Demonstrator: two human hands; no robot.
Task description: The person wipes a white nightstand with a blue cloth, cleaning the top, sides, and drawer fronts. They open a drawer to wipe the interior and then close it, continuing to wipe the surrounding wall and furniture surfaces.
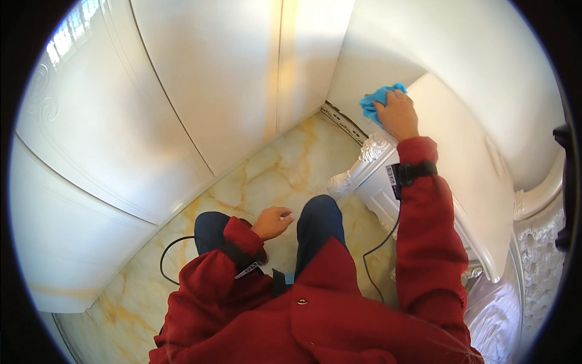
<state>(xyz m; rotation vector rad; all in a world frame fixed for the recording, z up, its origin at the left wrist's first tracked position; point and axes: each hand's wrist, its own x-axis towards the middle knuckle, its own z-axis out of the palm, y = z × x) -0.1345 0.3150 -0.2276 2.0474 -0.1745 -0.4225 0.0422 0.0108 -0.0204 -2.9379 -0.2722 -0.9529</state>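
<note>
A bright blue cloth (378, 101) is bunched under the fingers of my right hand (400, 116). That hand is at the far left corner of a white nightstand (459, 136) with carved trim; whether the cloth presses on its top or on the wall behind I cannot tell. My left hand (272, 223) hangs between my knees above the floor, fingers loosely bent and holding nothing. Its forearm rests near my left thigh.
White wardrobe doors (209, 77) rise along the left. Marble-patterned floor tiles (254, 177) run up to a patterned skirting strip (344, 122). A black cable (373, 255) trails from my right wrist strap. To the right stand a tufted headboard (539, 264) and pale bedding (493, 314).
</note>
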